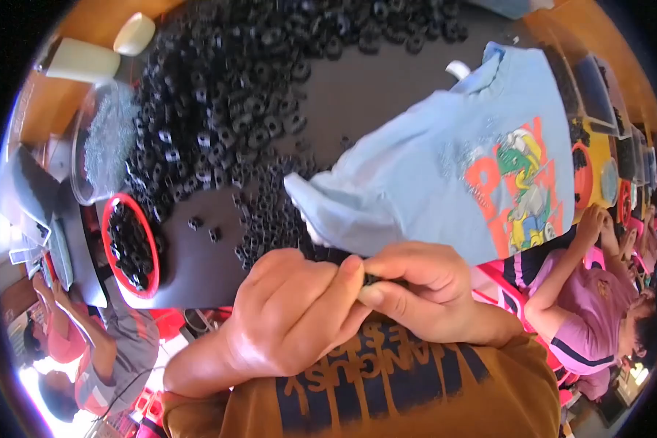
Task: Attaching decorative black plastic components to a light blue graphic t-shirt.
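Centrally, by the near edge of the table (197,274), your right hand (431,292) pinches a small black part (373,279) in its fingers; your left hand (288,310) curls against them, its grip hidden. Far left, heaped black parts (226,80); near left, red-rimmed bowl (140,293); right, light-blue shirt (416,168).

Both hands up front, fingertips meeting at about 5 o'clock from frame centre. Left hand (288,314) sits near 7 o'clock, back to camera, knuckles up, fingers curled in; one digit points to about 1 o'clock. Left forearm (204,361) is bare, comes in from 7–8 o'clock, angled toward 2. Right hand (427,292) at 4 o'clock: pinch grip, index bent over, thumb (387,301) aimed at 10 o'clock, nail visible. Right forearm (500,323) angles toward 10. Hands touching or nearly so; can't tell.
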The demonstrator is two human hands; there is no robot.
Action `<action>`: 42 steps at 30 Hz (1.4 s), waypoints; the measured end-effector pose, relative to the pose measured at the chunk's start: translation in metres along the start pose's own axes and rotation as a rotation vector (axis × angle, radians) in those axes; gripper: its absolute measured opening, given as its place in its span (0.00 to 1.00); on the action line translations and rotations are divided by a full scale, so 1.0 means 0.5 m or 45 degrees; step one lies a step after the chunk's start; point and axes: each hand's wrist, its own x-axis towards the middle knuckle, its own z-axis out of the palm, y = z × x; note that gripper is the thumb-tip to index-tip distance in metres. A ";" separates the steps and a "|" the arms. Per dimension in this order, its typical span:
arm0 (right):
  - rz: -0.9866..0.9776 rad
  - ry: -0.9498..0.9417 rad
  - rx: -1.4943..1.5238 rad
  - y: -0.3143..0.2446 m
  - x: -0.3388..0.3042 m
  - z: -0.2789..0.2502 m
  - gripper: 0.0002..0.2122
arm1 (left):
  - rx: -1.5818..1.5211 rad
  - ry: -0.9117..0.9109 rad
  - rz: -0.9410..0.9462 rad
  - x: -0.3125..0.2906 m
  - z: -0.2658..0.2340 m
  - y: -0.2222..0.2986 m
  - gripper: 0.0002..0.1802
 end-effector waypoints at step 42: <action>-0.481 -0.081 -0.951 -0.004 0.075 0.054 0.15 | 0.560 0.287 -0.883 -0.167 -0.102 -0.143 0.09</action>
